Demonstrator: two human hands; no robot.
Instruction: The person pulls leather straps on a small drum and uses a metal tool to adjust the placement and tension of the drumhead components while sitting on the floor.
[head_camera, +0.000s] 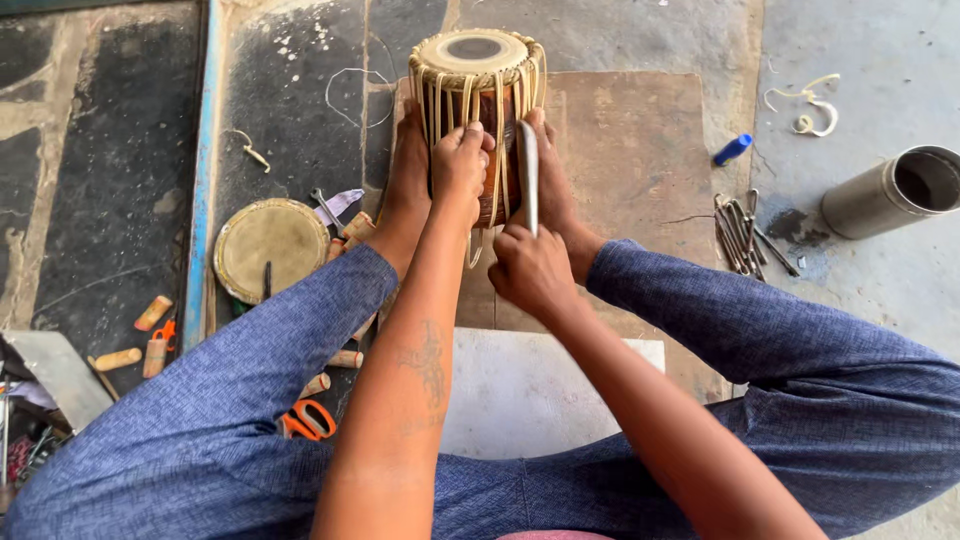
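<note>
Between both bare feet on the floor: tabla drum (478, 95) upright | left hand (460, 160) grip pinching a lacing strap | right hand (530, 268) grip pressed around metal tool (527, 175) | step: tensioning straps; next likely needs steady levering.

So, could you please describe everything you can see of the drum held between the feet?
The drum is a small wooden barrel, reddish-brown, with a pale skin head bearing a dark round patch. Tan straps run down its sides. It lies tilted, clamped between both bare feet on a brown board. The left hand grips its straps; the right hand holds a metal tool against it.
</note>
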